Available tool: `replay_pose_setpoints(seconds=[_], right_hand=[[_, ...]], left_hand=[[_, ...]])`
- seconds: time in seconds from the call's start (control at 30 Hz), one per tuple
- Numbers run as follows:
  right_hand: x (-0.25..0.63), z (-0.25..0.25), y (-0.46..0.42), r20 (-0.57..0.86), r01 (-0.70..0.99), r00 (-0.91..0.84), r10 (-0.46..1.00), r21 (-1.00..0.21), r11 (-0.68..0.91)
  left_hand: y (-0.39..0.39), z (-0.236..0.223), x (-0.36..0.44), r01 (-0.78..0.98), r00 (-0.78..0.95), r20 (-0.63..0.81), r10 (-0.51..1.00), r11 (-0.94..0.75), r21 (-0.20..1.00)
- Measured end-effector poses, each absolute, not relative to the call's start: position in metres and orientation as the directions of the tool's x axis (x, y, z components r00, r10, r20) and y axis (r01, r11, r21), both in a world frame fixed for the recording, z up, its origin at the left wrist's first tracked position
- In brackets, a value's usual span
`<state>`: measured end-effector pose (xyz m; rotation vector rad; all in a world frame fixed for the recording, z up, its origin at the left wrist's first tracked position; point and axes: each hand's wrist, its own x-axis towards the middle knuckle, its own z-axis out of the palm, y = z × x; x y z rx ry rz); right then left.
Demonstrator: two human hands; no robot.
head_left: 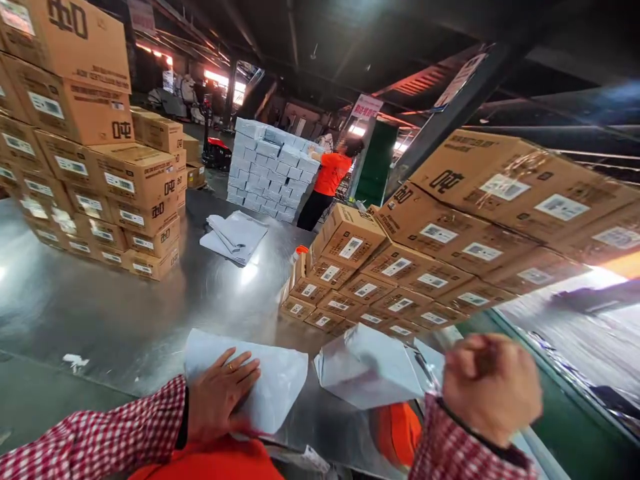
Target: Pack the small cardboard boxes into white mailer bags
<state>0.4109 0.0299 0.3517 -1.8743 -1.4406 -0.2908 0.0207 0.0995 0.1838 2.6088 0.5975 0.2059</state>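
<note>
Two hands low in frame | left hand (219, 399) lies flat, fingers spread, on a grey mailer bag (270, 380) at lower centre of the steel table (100, 307) | right hand (487, 390) blurred, curled into a fist beside a second grey bag (367, 367), grasp unclear | cardboard boxes (425, 267) stacked at right, more boxes (95, 173) upper left.

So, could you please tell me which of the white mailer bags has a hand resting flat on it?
The flat bag nearest the wearer, pressed by the left hand; the bulging bag and the far pile lie untouched.
</note>
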Motion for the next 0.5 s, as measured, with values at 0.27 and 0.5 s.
replay_pose_setpoints(seconds=[0.27,0.5], right_hand=[[0.203,0.181,0.044,0.214,0.88,-0.065,0.975,-0.447,0.157],[0.232,0.123,0.038,0.144,0.422,0.271,0.952,-0.907,0.017]], left_hand=[[0.119,0.19,0.004,0.438,0.876,-0.044,0.48,-0.754,0.489],[0.116,0.133,-0.005,0.256,0.516,-0.053,0.855,-0.095,0.962]])
